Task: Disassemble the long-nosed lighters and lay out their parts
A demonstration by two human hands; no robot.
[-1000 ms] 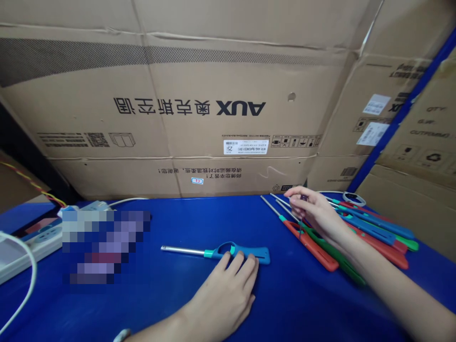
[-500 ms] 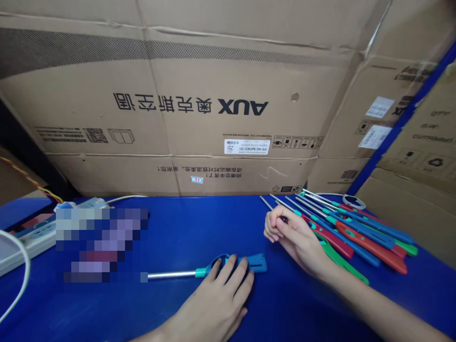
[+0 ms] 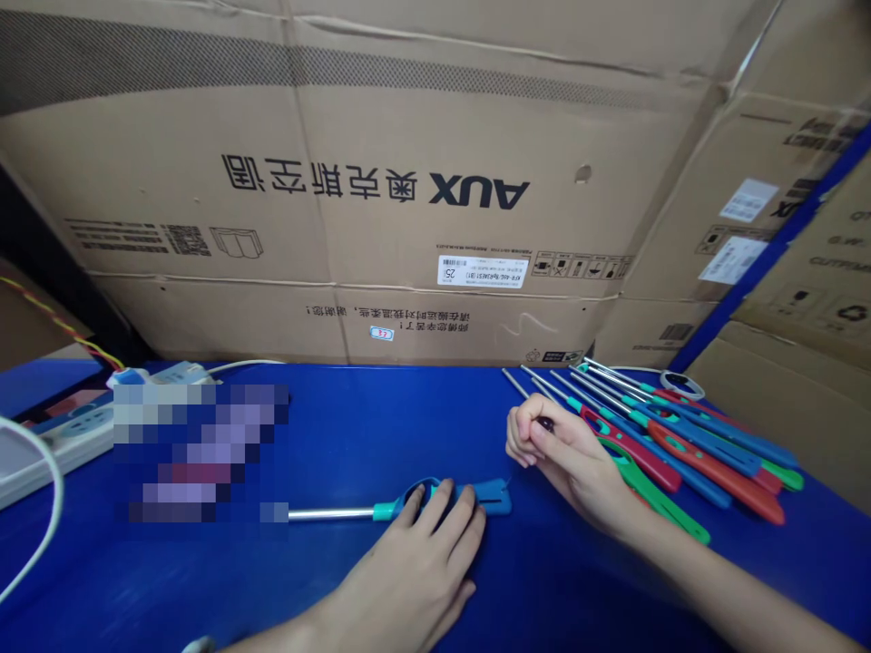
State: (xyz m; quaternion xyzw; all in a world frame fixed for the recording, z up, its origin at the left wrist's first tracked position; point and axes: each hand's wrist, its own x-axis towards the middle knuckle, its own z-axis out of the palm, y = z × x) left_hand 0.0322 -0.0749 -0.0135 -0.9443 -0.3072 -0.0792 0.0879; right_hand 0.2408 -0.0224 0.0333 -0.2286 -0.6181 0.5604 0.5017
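My left hand (image 3: 422,562) lies palm down with its fingers spread over the handle of a blue gas lighter (image 3: 495,497). This lighter rests flat on the table, its metal tube pointing left and a teal collar at the tube's base. The thumb stays off to the near side, apart from the handle. To the right, my right hand (image 3: 562,453) is closed in a fist above the table. A dark, shiny rounded end (image 3: 545,423) shows between its thumb and forefinger; the rest of that object is hidden.
Several long-tubed lighters (image 3: 714,472) in red, blue, orange and green lie in a pile at right. A white power strip (image 3: 74,444) with cables is at left, by a pixelated patch. Large cardboard sheets (image 3: 381,236) stand behind the blue table (image 3: 367,426).
The view has shifted slightly, moving the background a little. Both hands keep nearly the same pose, and the blue lighter stays under my left hand.
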